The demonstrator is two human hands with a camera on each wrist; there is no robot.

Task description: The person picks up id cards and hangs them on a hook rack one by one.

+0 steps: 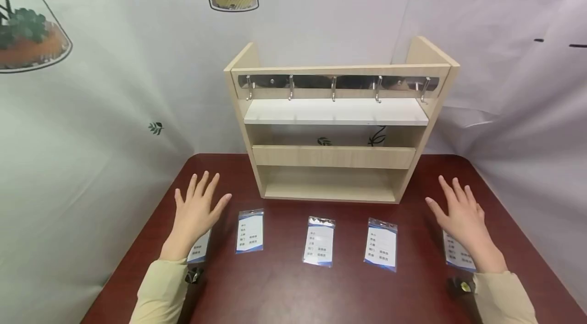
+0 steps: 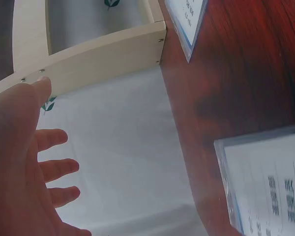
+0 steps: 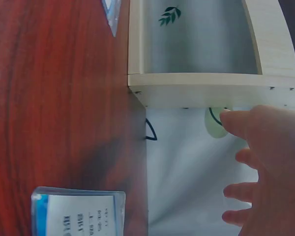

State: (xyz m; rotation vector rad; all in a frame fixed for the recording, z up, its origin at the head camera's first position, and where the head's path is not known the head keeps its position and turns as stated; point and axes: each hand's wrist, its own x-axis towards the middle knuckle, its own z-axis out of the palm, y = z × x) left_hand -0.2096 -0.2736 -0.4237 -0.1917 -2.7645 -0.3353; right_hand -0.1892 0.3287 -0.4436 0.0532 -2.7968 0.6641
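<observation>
My left hand (image 1: 194, 214) hovers over the table's left side, fingers spread and straight, holding nothing. Beneath it lies a badge in a clear sleeve (image 1: 199, 248), partly hidden by the hand and wrist. On the right, my right hand (image 1: 463, 217) is likewise spread and holds nothing, above another badge (image 1: 458, 252) that it partly covers. Between the hands lie three more badges: a left one (image 1: 250, 232), a middle one (image 1: 319, 242) and a right one (image 1: 381, 245). Each has a white card with blue edging and printed text.
A pale wooden rack (image 1: 335, 157) stands at the back of the dark red table (image 1: 275, 293). Across its top runs a metal strip with several hooks (image 1: 334, 88), above a white shelf (image 1: 335, 111). A patterned white cloth (image 1: 137, 84) hangs behind and beside the table.
</observation>
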